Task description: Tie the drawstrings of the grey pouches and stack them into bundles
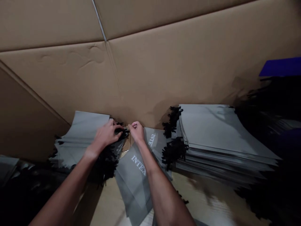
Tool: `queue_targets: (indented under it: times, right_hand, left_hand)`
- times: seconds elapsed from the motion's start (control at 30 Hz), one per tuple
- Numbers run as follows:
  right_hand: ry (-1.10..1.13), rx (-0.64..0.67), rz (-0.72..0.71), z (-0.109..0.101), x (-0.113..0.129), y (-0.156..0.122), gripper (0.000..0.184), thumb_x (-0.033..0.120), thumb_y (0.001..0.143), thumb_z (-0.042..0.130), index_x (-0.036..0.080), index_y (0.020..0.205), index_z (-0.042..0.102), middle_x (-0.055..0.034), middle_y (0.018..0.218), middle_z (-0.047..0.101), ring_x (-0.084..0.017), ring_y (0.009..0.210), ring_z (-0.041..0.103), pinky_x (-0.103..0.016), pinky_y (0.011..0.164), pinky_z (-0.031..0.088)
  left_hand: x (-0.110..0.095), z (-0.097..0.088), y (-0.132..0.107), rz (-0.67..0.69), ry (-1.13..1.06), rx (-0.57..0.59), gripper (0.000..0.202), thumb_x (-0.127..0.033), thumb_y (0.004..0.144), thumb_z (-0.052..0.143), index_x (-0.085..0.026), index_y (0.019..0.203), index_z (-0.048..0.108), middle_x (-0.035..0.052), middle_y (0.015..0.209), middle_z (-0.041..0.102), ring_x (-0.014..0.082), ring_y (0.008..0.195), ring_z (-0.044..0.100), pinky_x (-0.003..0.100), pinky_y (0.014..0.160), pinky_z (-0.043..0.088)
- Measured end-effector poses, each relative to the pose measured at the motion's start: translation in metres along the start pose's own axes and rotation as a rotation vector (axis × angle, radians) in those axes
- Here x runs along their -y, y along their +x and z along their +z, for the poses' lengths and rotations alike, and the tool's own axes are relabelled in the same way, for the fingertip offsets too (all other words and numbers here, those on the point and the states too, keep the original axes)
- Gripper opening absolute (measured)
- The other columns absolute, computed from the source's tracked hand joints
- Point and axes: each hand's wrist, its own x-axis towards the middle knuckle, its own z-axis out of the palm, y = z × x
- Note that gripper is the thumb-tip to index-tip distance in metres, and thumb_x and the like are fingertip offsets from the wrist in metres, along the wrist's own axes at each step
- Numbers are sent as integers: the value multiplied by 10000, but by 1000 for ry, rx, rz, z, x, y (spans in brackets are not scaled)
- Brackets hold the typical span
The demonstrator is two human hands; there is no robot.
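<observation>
The right forearm [161,185] partly covers a grey sheet [137,182] — lettering included.

"INTEX" [138,165] (partly covered) on grey sheets [133,183]

Shows pale tan surface [105,201], bare toward front. Carries left grey stack [81,128], right grey stack [211,128], both black-fringed; between, overlapping white-lettered grey pieces [134,188].

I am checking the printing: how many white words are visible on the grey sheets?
2. One white word is left of the right forearm, on the nearer sheet; another white word is right of it, on the farther sheet. More may be hidden.
</observation>
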Motion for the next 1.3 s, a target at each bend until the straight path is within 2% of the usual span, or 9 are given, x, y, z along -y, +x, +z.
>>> queue_targets:
  times: [0.2,0.47,0.57,0.67,0.73,0.77,0.97,1.17,1.3]
  right_hand:
    - [-40,133,63,-4,3,1,229,395,1107,763,173,1166,758,-52,1130,786,-195,948,769,-380,856,684]
    - [-82,192,106,-13,11,3,243,402,1107,762,172,1185,766,-65,1175,798,-214,1005,784,-411,907,687]
    - [-132,218,73,-15,15,-1,222,392,1094,781,172,1121,778,-58,1149,808,-223,1037,787,-435,959,677]
    - [-170,209,41,-17,19,-4,219,394,1093,781,175,1088,781,-54,1131,813,-227,1056,788,-447,992,666]
    - [-185,198,33,-18,19,-5,226,401,1098,774,175,1085,779,-50,1107,813,-218,1021,789,-435,970,668]
    - [-191,195,31,-18,19,-5,228,402,1101,769,175,1087,779,-47,1097,812,-213,999,788,-427,954,670]
    - [-225,197,13,-19,20,-6,213,387,1098,773,175,1081,780,-44,1088,811,-213,1000,787,-430,960,668]
    - [-244,274,-30,-20,22,-10,241,410,1078,796,179,1008,790,-34,1039,828,-220,1002,796,-443,1000,647]
    - [-247,324,-35,-18,23,-10,273,436,1085,782,181,989,782,-24,1000,814,-215,959,785,-428,965,648]
  left_hand:
    - [-2,0,3,25,58,17,198,-439,965,743,-339,1045,894,94,1104,724,320,1013,720,351,785,535]
    - [-1,-6,6,-33,43,45,329,-478,1035,623,-285,1143,866,75,1097,706,259,873,692,333,765,495]
    - [-1,-7,7,-35,3,74,367,-572,998,673,-298,1145,869,64,1133,717,257,910,699,332,803,507]
    - [2,-8,9,-18,-66,124,522,-705,819,843,-313,1163,870,52,1143,735,269,940,712,342,837,534]
    - [6,-9,10,6,-117,151,598,-680,709,920,-309,1175,866,48,1131,742,277,978,716,345,873,551]
    - [9,-9,11,17,-142,159,598,-649,701,918,-300,1184,863,50,1125,742,277,992,714,343,881,556]
    - [22,-13,15,39,-268,200,509,-501,827,747,-231,1251,833,52,1077,752,207,798,633,315,731,542]
    - [23,-15,14,44,-324,220,444,-389,826,751,-250,1237,843,38,1070,770,194,788,614,314,752,541]
    - [23,-14,13,42,-335,215,410,-353,829,748,-266,1215,856,38,1087,754,191,800,621,326,784,550]
